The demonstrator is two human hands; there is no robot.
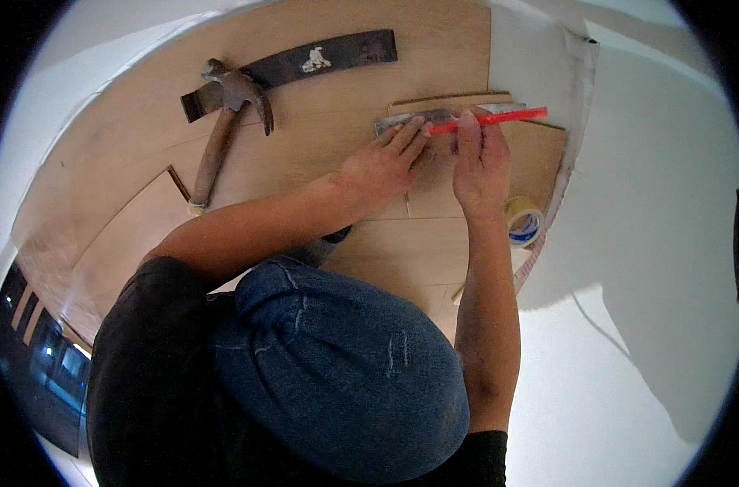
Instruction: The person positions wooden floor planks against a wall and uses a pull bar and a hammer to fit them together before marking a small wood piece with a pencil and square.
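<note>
My right hand (pixel 481 174) is closed around a red carpenter's pencil (pixel 511 117), which lies nearly level with one end close to my left fingertips. My left hand (pixel 383 166) rests flat with its fingers stretched out, pressing on a grey metal straightedge (pixel 385 125). Beneath the straightedge is a cut piece of wood-look plank (pixel 540 146), whose far edge shows beyond it. My fingers hide the middle of the straightedge and part of the plank piece.
A claw hammer (pixel 217 146) lies at the left, its head over a black metal pull bar (pixel 337 61). Beside my right wrist stands a masking tape roll (pixel 514 213). Another plank piece (pixel 130 223) is at the left on the wood-look floor (pixel 305 142). A white wall (pixel 661 187) bounds the right.
</note>
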